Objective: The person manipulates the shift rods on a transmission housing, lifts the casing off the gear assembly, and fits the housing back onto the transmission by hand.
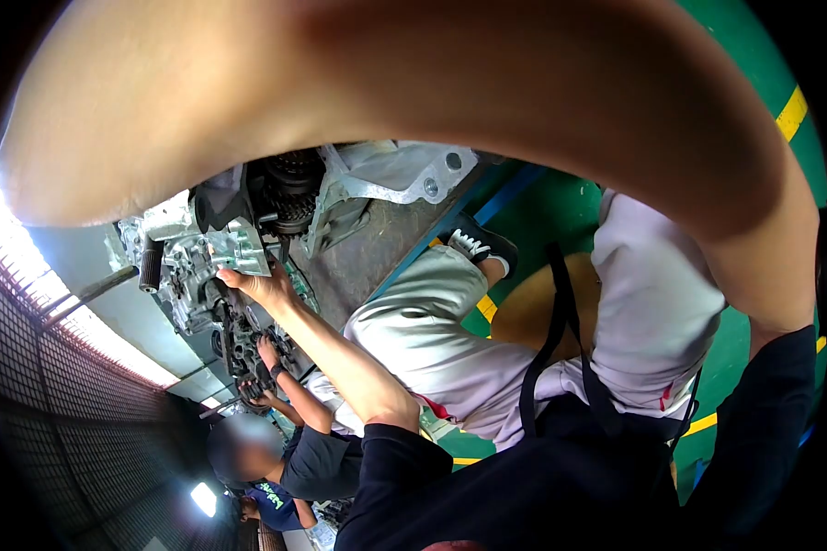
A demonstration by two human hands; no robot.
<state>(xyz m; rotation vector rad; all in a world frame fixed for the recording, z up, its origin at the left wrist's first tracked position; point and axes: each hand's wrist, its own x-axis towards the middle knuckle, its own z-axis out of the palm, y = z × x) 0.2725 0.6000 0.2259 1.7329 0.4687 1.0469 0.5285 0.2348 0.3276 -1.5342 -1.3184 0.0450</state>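
Note:
My left hand [265, 286] is at a shiny, flat-sided metal part [241, 250], its thumb showing at the lower edge and its other fingers mostly hidden behind. Around that part lies a greasy gear assembly [294, 197]. A pale cast-metal housing [400, 174] with round holes sits to its right. My right arm sweeps very large and close across the top of the view. Only a blurred, rounded part of what seems to be my right hand [73, 174] shows at the left; its fingers are hidden, and whatever it touches cannot be made out.
A co-worker [322, 459] in a dark shirt has both hands on dark metal parts [243, 354] lower left. Another person [276, 505] is behind. The worktable [377, 248] has a blue edge. Wire mesh [73, 395] stands left; a round stool [533, 308] is beneath me.

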